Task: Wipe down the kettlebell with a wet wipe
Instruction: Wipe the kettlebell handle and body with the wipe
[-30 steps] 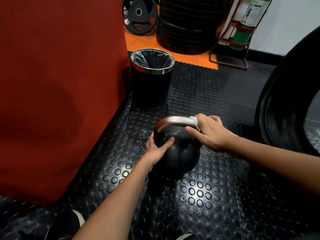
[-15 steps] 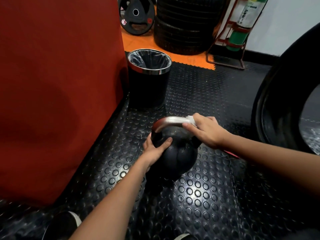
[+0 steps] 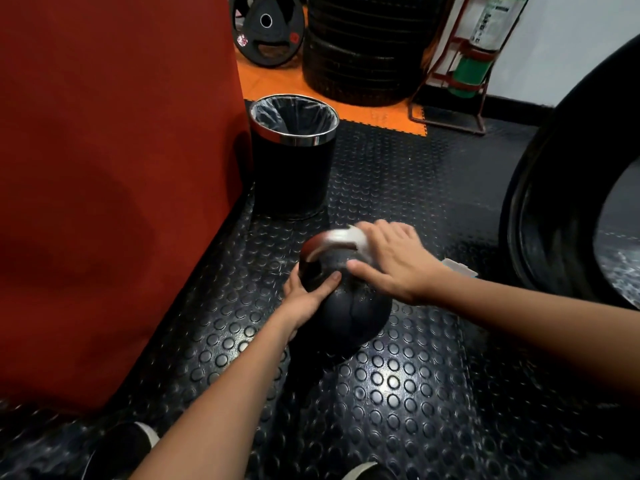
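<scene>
The kettlebell [image 3: 346, 306] stands on the studded floor [image 3: 398, 393], near the bin [image 3: 294, 157] and right of the red block [image 3: 114, 168]. The left hand [image 3: 304, 296] cups its left side, thumb across the front. The right hand [image 3: 394, 261] (blurred) presses a white wipe [image 3: 353, 240] on the handle, its grip curled over the wipe; a tyre [image 3: 561, 216] stands far right.

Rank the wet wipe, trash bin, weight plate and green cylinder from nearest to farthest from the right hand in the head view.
1. wet wipe: under the right hand, on the kettlebell handle.
2. trash bin: beyond, to the left, beside the red pad.
3. weight plate and green cylinder: both far back; too close to call.
</scene>
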Demonstrator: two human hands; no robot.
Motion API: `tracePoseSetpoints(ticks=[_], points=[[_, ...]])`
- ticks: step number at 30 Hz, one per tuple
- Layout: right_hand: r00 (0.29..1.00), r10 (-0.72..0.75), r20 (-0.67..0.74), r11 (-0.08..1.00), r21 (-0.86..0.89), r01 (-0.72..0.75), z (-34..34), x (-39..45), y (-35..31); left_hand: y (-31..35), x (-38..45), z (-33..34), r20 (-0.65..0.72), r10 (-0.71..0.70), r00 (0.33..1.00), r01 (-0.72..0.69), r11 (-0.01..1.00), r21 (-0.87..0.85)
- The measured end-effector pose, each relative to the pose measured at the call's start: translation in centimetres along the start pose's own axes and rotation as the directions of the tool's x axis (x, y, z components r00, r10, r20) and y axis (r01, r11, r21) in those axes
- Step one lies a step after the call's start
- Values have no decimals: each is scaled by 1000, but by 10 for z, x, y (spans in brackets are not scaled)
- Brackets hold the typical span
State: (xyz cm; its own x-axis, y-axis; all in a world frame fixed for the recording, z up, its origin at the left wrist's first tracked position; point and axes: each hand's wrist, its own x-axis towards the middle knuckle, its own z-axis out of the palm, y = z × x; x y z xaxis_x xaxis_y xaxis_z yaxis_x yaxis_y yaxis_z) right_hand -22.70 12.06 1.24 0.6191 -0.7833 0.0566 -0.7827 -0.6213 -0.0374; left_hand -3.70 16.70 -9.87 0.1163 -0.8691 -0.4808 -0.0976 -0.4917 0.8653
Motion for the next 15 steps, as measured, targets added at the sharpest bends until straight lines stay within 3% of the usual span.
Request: tracePoseSetpoints(ticks=[5, 10, 13, 15], points=[[960, 278, 32, 951, 131, -280, -6, 9, -6, 1, 1, 0, 2, -6, 1000, 6, 999, -35], [997, 74, 35, 996, -43, -73, -1, 20, -49, -3, 6, 2, -66, 21, 998, -16, 997, 81], [999, 1, 37, 1000, 7, -1, -2, 17, -38, -1, 4, 3, -74, 39, 997, -34, 997, 68], [999, 32, 28, 998, 52, -34, -6, 9, -18, 3, 1, 3, -70, 34, 997, -32, 999, 29]])
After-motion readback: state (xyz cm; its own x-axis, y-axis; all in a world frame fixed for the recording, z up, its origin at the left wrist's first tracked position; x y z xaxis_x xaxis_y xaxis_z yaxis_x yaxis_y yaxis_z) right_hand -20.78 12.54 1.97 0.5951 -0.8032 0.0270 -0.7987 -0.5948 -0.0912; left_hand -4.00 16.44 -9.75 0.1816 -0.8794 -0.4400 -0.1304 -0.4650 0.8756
